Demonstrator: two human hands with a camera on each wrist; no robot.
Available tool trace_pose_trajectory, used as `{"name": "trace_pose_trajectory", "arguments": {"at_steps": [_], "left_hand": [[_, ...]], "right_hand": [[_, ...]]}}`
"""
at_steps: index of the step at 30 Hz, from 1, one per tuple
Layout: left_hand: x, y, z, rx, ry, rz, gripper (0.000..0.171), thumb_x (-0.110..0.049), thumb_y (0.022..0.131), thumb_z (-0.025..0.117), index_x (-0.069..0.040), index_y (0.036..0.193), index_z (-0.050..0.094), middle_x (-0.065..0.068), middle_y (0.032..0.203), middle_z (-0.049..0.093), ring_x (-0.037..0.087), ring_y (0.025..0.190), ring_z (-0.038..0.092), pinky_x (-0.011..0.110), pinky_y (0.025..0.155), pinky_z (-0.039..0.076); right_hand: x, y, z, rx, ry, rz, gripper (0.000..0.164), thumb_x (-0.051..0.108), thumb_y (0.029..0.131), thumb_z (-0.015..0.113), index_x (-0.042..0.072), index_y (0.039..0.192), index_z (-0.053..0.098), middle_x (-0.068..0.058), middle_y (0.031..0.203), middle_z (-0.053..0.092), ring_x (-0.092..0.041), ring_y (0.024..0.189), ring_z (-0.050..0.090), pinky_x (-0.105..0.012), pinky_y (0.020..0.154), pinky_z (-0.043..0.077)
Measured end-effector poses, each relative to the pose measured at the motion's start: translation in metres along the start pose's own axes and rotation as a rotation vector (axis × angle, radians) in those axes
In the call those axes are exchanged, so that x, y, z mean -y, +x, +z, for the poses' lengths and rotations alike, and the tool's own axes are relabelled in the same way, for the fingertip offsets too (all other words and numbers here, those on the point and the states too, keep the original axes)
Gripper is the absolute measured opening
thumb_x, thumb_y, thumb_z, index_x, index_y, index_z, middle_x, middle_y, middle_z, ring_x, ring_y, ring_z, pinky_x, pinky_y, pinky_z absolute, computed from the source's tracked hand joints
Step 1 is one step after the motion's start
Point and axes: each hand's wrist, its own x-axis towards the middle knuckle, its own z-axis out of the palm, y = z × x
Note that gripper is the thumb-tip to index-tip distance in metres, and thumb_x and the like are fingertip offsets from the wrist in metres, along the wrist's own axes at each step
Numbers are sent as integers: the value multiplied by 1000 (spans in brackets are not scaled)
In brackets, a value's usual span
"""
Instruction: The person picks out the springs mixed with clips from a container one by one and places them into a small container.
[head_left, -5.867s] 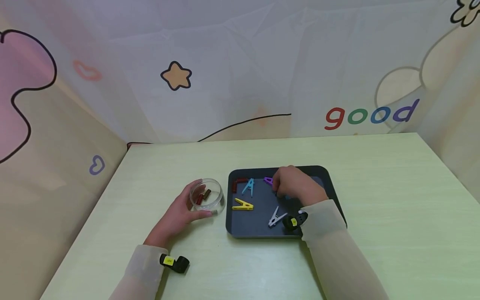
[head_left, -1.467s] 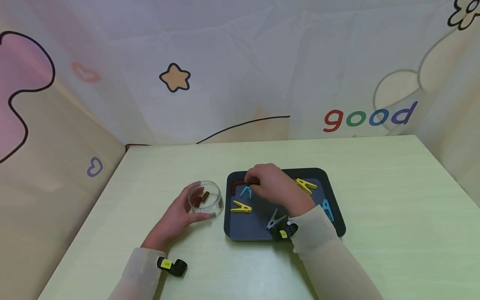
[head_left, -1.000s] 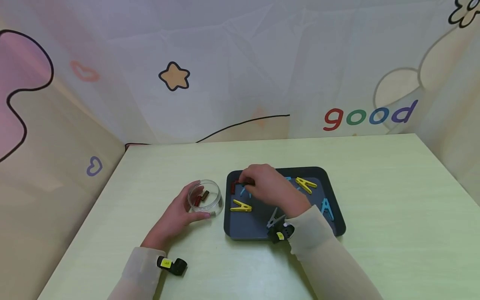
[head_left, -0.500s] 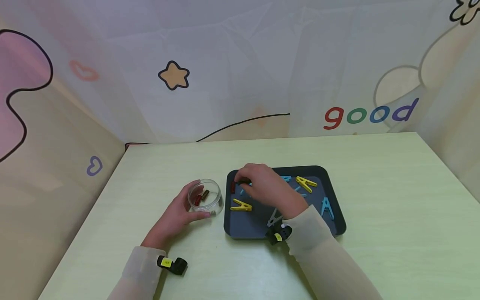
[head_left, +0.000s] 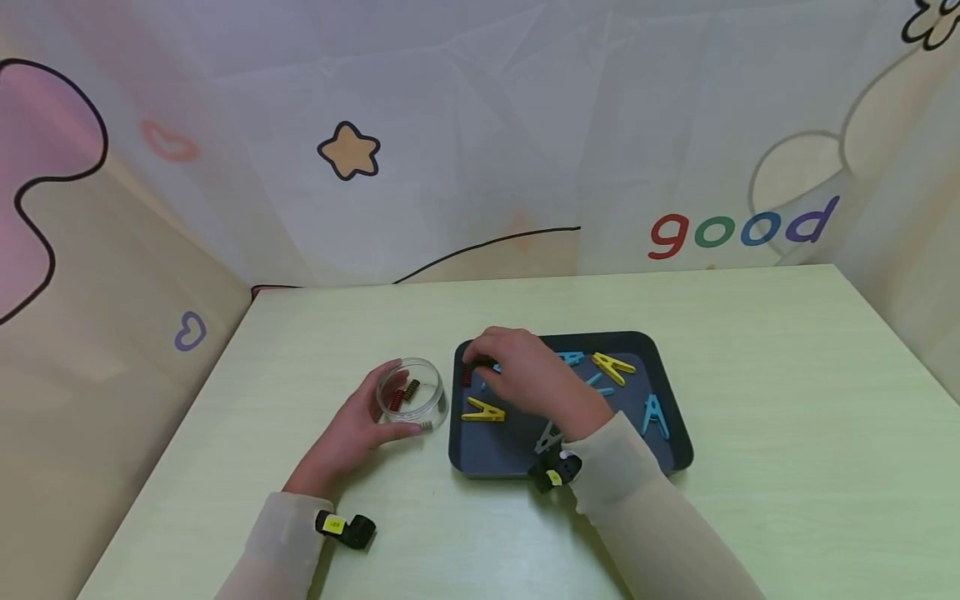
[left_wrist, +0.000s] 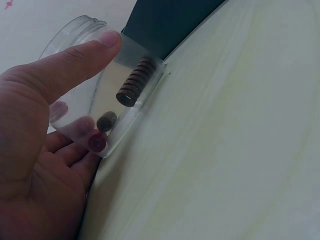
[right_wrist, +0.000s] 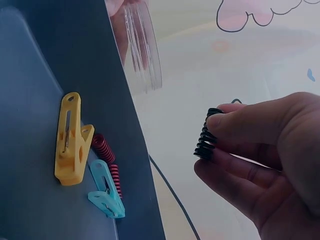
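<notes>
My left hand (head_left: 360, 425) holds a clear jar (head_left: 439, 407) upright on the table, thumb on the near side and fingers around the back. Inside, coil springs are visible, including a dark ribbed spring (left_wrist: 134, 84) and a red one (left_wrist: 97, 142). Over the left part of the dark tray (head_left: 480, 462), my right hand (head_left: 528, 375) pinches a black coil spring (right_wrist: 205, 134) between thumb and fingertips. Below it in the tray lie two red springs (right_wrist: 102, 148), a yellow clothespin (right_wrist: 70, 142) and a light blue clothespin (right_wrist: 106, 190).
A second yellow clothespin (head_left: 613, 367), another blue one (head_left: 654, 415) and a grey one (head_left: 547, 437) lie elsewhere in the tray. More blue pieces (head_left: 600, 383) show beside the right hand. A printed backdrop (head_left: 480, 150) stands behind the table (head_left: 795, 433).
My right hand has moved left across the tray from its right side, recently drifting slightly further toward the jar with the black spring. The left hand and jar have stayed put.
</notes>
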Motion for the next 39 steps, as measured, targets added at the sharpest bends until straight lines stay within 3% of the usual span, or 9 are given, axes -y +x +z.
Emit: {"name": "trace_pose_trajectory", "arguments": {"at_steps": [21, 39], "left_hand": [[-2, -2, 0, 15, -20, -7, 93, -31, 74, 84, -30, 148, 27, 1, 152, 40, 20, 145, 33, 48, 121, 19], [-1, -1, -1, 7, -15, -1, 94, -32, 73, 85, -31, 148, 27, 1, 151, 41, 19, 145, 33, 47, 121, 21]], "right_hand": [[11, 3, 10, 15, 20, -7, 22, 14, 94, 64, 15, 115, 68, 0, 113, 67, -14, 98, 62, -32, 93, 54], [19, 5, 20, -34, 42, -38, 22, 16, 95, 63, 15, 116, 67, 1, 115, 66, -14, 103, 62, -32, 97, 53]]}}
